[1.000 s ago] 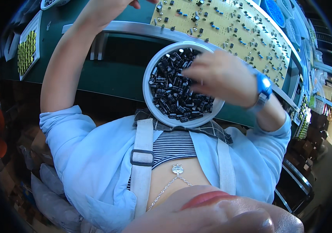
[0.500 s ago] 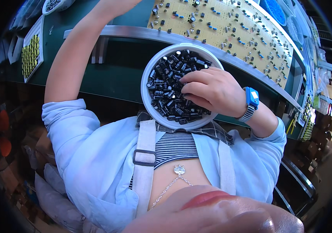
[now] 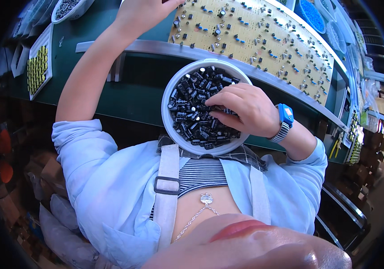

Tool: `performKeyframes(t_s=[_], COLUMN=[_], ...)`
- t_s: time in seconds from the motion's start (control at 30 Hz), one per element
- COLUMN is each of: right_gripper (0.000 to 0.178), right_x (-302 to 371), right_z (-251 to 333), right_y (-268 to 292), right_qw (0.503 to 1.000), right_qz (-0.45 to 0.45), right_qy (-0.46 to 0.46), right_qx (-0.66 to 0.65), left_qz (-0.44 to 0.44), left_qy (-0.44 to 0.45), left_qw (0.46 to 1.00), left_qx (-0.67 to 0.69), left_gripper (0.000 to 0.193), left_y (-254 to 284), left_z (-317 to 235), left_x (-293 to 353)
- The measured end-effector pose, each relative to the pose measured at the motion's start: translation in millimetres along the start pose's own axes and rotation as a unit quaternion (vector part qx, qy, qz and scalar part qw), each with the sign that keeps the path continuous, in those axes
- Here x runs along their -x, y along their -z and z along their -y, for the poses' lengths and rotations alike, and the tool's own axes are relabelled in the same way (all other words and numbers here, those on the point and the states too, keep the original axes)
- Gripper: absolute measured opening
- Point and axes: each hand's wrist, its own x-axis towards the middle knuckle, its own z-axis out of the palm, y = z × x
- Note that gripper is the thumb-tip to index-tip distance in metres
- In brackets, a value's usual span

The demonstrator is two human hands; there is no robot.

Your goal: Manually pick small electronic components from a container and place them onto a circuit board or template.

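A round white tub (image 3: 168, 123) full of small black cylindrical capacitors (image 3: 192, 96) stands against my front. My right hand (image 3: 252, 110) reaches into it from the right. Its fingers are curled, thumb and forefinger close together around black capacitors; how many they hold is hidden. My left hand (image 3: 144, 15) is at the top edge of the view, beside the far left corner of a tan circuit board panel (image 3: 250, 49). Most of its fingers are cut off by the picture's edge, so their grip does not show.
A metal rail (image 3: 156, 46) runs along the panel's near side, on a green table (image 3: 79, 87). White trays with yellow-and-black parts (image 3: 38, 69) and a bowl of small metal parts (image 3: 66, 9) lie at left. A bowl of blue parts (image 3: 312, 15) stands at far right.
The view has shifted slightly, so tub and panel sit lower in it. More of my left hand shows at the top. My right fingers have shifted a little among the capacitors.
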Motion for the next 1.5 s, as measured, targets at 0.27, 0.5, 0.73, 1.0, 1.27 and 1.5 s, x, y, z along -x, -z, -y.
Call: performKeyframes(t_s=[0.27,0.5,0.73,1.0,1.27,1.5], right_gripper=[0.022,0.022,0.022,0.025,0.029,0.026], right_x=[-2,-3,-1,-1,-8,-40], right_z=[-2,1,1,0,-12,-70], right_y=[-2,1,4,4,40,73], right_qw=[1.0,1.0,1.0,0.999,0.976,0.952], right_qz=[0.0,-0.01,-0.015,-0.052,-0.216,-0.297], right_qy=[0.015,0.018,0.008,0.008,-0.029,-0.072], right_qx=[0.025,0.006,0.004,0.001,-0.022,0.025], left_qz=[0.027,0.015,0.002,-0.034,0.197,0.305], left_qy=[0.02,0.038,0.029,-0.03,-0.239,-0.359], left_qw=[0.997,0.999,0.999,0.999,0.919,0.877], left_qx=[0.066,0.028,0.039,0.022,0.242,0.098], left_gripper=[0.024,0.026,0.025,0.021,0.015,0.031], left_y=[-9,-8,-15,-13,20,2], left_z=[14,4,2,-4,-71,-92], left_x=[4,6,6,11,76,106])
